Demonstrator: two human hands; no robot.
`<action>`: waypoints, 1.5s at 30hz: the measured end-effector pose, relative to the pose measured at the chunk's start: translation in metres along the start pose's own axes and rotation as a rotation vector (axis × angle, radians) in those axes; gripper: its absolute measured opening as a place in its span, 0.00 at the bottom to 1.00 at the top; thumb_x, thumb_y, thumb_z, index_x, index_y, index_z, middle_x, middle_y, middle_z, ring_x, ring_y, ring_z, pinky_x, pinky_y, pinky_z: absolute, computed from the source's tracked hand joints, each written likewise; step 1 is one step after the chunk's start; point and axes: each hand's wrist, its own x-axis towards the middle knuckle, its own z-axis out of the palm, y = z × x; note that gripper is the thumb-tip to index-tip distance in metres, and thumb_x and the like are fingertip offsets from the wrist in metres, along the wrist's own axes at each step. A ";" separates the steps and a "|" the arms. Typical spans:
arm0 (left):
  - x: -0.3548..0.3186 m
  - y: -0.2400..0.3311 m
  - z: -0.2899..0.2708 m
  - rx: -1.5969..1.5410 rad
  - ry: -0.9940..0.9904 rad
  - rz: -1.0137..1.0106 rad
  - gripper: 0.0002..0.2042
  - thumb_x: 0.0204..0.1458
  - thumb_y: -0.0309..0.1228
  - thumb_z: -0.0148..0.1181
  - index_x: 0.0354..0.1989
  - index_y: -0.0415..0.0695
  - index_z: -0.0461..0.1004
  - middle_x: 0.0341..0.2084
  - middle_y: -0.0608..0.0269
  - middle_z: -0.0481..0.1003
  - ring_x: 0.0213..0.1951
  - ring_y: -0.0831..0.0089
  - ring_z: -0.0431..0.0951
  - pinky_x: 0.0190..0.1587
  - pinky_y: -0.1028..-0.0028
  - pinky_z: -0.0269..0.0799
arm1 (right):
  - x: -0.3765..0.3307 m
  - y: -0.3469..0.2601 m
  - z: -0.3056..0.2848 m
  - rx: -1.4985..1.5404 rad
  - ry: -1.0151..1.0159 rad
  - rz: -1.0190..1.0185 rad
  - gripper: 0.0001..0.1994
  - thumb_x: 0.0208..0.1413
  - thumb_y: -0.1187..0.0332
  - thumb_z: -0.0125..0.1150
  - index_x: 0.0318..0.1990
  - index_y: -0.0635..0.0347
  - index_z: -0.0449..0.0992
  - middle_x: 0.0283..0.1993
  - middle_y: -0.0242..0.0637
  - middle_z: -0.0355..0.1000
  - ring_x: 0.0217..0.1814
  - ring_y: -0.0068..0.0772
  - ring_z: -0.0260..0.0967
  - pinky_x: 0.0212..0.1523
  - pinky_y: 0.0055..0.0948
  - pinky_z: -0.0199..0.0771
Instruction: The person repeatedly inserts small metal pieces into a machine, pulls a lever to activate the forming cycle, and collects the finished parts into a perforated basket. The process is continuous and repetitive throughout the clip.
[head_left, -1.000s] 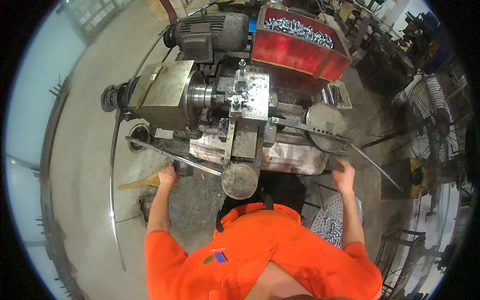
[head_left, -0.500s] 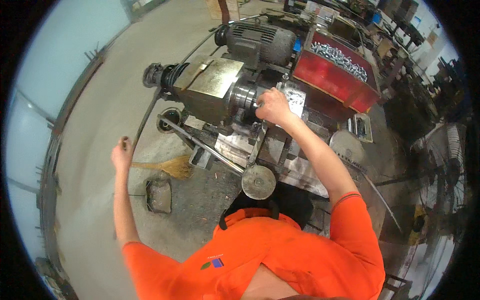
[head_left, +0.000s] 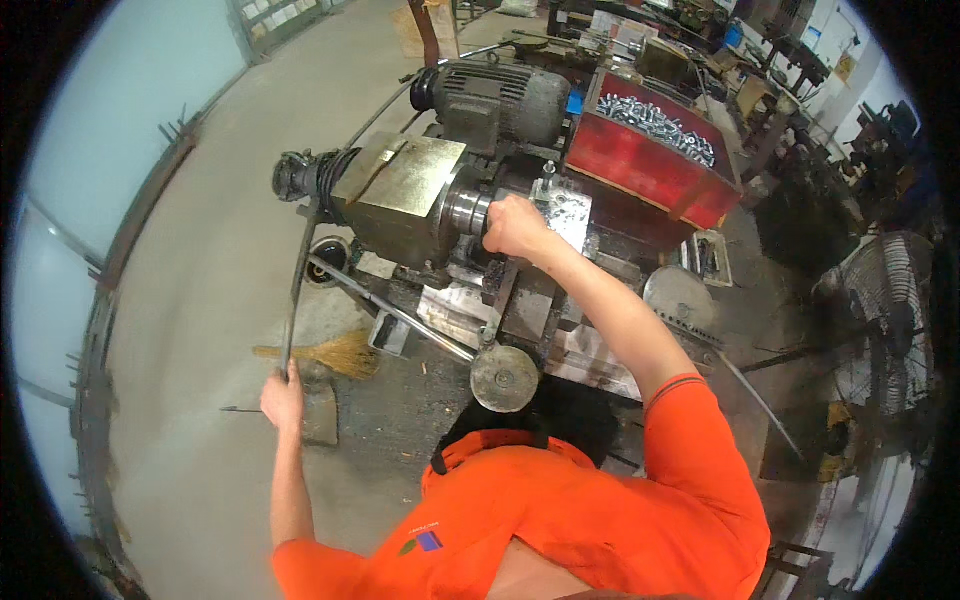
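The orange short-sleeved shirt [head_left: 560,510] carries a small blue-and-green printed emblem [head_left: 425,542] with tiny lettering above it. The left hand [head_left: 283,400] is closed round a long grey metal lever [head_left: 300,285], left of the machine. The right hand [head_left: 515,228] curls beside the shiny cylindrical steel chuck [head_left: 466,212]; its grip is hidden.
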 end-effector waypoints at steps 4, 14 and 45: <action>0.014 -0.015 -0.009 -0.026 -0.005 0.122 0.22 0.46 0.49 0.55 0.32 0.38 0.74 0.27 0.44 0.75 0.32 0.45 0.74 0.36 0.57 0.69 | -0.019 0.040 -0.039 -0.097 0.142 -0.039 0.14 0.28 0.65 0.58 0.26 0.63 0.78 0.31 0.50 0.72 0.35 0.53 0.69 0.39 0.41 0.72; 0.107 0.023 0.008 -0.516 -0.514 0.334 0.15 0.45 0.32 0.61 0.37 0.35 0.70 0.19 0.61 0.71 0.20 0.73 0.72 0.24 0.73 0.70 | -0.165 0.115 -0.091 0.138 0.460 0.041 0.23 0.30 0.70 0.54 0.42 0.59 0.75 0.49 0.48 0.68 0.48 0.49 0.68 0.49 0.33 0.68; 0.089 0.028 0.000 0.150 -0.309 0.536 0.21 0.46 0.37 0.60 0.46 0.37 0.67 0.25 0.51 0.74 0.28 0.60 0.76 0.32 0.68 0.73 | -0.618 0.095 0.219 0.018 0.025 1.307 0.07 0.31 0.65 0.56 0.16 0.58 0.75 0.22 0.42 0.72 0.29 0.45 0.71 0.35 0.36 0.73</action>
